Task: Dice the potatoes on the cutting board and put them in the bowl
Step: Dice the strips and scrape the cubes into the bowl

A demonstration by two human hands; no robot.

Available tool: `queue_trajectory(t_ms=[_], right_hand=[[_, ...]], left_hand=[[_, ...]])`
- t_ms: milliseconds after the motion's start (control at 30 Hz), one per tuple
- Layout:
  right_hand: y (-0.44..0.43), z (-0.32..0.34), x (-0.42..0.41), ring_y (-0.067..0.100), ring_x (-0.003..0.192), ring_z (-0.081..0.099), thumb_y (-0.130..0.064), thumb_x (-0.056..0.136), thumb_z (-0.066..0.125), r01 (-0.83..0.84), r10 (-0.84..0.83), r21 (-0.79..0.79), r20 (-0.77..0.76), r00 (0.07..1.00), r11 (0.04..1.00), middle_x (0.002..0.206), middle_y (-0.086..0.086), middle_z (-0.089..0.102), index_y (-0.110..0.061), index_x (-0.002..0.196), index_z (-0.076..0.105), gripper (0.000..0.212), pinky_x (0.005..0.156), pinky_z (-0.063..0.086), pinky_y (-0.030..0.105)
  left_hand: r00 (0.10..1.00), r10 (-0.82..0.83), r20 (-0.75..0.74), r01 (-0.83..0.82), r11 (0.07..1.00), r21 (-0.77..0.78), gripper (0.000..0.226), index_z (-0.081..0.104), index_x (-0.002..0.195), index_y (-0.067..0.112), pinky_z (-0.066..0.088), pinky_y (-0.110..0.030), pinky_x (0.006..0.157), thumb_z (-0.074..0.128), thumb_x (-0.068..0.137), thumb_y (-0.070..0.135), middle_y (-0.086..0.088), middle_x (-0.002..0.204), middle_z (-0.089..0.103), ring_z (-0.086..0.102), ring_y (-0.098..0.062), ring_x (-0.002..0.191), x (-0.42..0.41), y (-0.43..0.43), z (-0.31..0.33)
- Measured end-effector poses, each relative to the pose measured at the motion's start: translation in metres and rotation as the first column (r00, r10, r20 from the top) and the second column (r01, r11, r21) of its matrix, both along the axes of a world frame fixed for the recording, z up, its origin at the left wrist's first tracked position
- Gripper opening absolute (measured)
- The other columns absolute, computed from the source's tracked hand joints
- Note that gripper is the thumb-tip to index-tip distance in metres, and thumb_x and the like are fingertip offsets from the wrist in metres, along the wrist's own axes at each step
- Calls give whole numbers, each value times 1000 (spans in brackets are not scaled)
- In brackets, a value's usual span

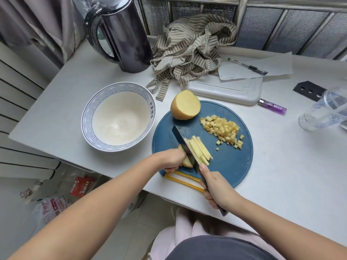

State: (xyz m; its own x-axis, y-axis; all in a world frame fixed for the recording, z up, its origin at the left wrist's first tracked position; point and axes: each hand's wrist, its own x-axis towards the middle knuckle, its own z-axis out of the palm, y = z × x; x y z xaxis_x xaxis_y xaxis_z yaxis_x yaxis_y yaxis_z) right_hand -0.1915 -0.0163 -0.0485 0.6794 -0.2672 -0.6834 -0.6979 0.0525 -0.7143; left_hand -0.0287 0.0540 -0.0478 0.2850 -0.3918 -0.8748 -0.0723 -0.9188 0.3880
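Knife (pixel 185 147) apparently mid-potato (pixel 187 162).

Blue cutting board (pixel 231 162), striped beige cloth (pixel 187 51)

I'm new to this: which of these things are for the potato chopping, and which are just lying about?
In use: knife, potato strips, diced pile, potato half, blue cutting board, bowl.

Lying about: kettle, striped cloth, pen, lighter, white tray.

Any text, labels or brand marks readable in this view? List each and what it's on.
Bowl: blue characters on the inner rim at right, too small to read.
Purple lighter: printed label, too blurred to read.
Red packet on the floor: white print, unreadable.
Plastic bag on the floor: red print, unreadable.
Nothing else carries text.
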Motion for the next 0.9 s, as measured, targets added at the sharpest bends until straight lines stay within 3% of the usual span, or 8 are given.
queue_trajectory(t_ms=[100,233,300,367,467,667,900], right_hand=[[6,-10,4,18,51,38,-54,101,19,-51,49,-182,-15,999,982,54,3,37,-16,63,28,55,59,34,31],[10,-16,5,22,61,38,-53,101,19,-36,37,-217,0,999,975,60,7,35,-16,63,26,54,64,33,34],[7,-18,4,19,53,37,-54,101,21,-9,11,-182,10,1000,983,55,3,35,-17,61,29,56,61,34,32],[1,-18,2,15,41,33,-60,99,24,47,-46,-41,19,999,998,47,0,33,-16,61,35,59,50,33,27],[-9,-13,-2,16,39,27,-64,96,28,70,-74,158,17,997,985,50,4,29,-15,65,35,58,40,30,23],[-14,-2,-13,16,41,27,-66,93,30,68,-73,171,24,997,983,52,5,30,-16,65,34,58,40,29,22],[-13,12,-20,14,43,24,-67,94,30,64,-67,198,7,998,978,57,6,26,-16,68,33,57,42,23,21]], left_hand=[[1000,1,7,-1,1000,9,35,38,69,12,23,-26,47,24,100,21,-5,57,34,27,-16,47,0,0,-2],[1000,6,1,-6,1000,11,36,37,70,12,23,-26,47,23,101,23,-5,57,33,26,-15,48,0,-1,-1],[1000,21,-20,-20,1000,4,36,37,70,12,22,-26,48,23,101,24,-4,57,32,25,-15,48,1,0,0],[998,47,-40,-47,999,2,38,37,71,13,21,-25,48,23,103,28,-2,57,31,24,-13,48,2,3,0],[997,60,-47,-60,998,2,42,40,73,13,24,-24,48,24,105,36,-1,58,32,25,-13,49,2,7,0],[994,110,-16,-111,992,-53,44,48,78,10,30,-22,47,36,102,45,-2,59,37,32,-13,48,2,12,6],[987,157,-45,-158,987,-10,37,40,71,14,24,-21,43,31,102,32,0,55,33,27,-12,47,-2,9,7]])
